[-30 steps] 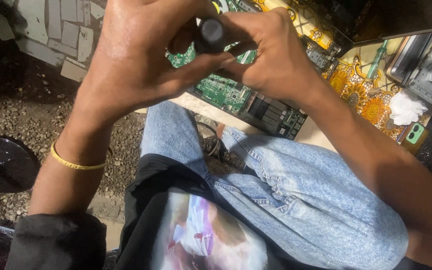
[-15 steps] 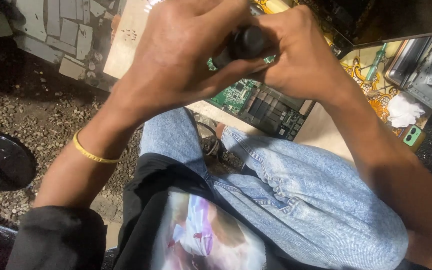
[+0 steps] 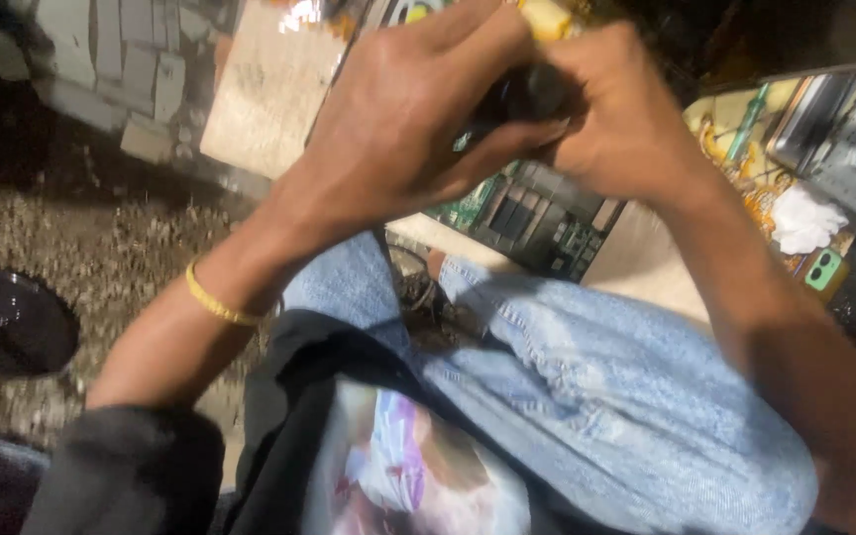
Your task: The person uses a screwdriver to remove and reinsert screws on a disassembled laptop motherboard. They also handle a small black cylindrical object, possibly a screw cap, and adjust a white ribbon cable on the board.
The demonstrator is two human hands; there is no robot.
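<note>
Above the lap, at 12 o'clock in the head view: a dark cylindrical object (image 3: 525,97) is clasped between both hands.
Left grip: the left hand (image 3: 418,119) is clenched over the near end of the dark cylindrical object, with the fingers folded across it and the thumb laid along its lower side.
Right grip: the right hand (image 3: 611,124) is closed on the far end, the fingers curled round it from 3 o'clock.
Key relation: the object lies in the seam between the two hands, at 3 o'clock from the left palm and at 9 o'clock from the right; only a short dark stretch is left showing.
Long axis: it appears to run from 8 o'clock to 2 o'clock, though most of the length is hidden by the fingers, so this is not certain.
Nearer hand: neither is clearly nearer; both are in contact, with more of the object covered by the left hand.
Beneath the hands: a green circuit board (image 3: 532,213) is seen at 6 o'clock from the grip, resting on a pale wooden board (image 3: 267,91) and not touched.
Wrist: a yellow bangle (image 3: 218,302) is worn on the left forearm.
Lap: blue jeans (image 3: 636,386) fill the foreground at 6 o'clock.
Edge: a white rag (image 3: 802,220) lies at 3 o'clock, well apart.
</note>
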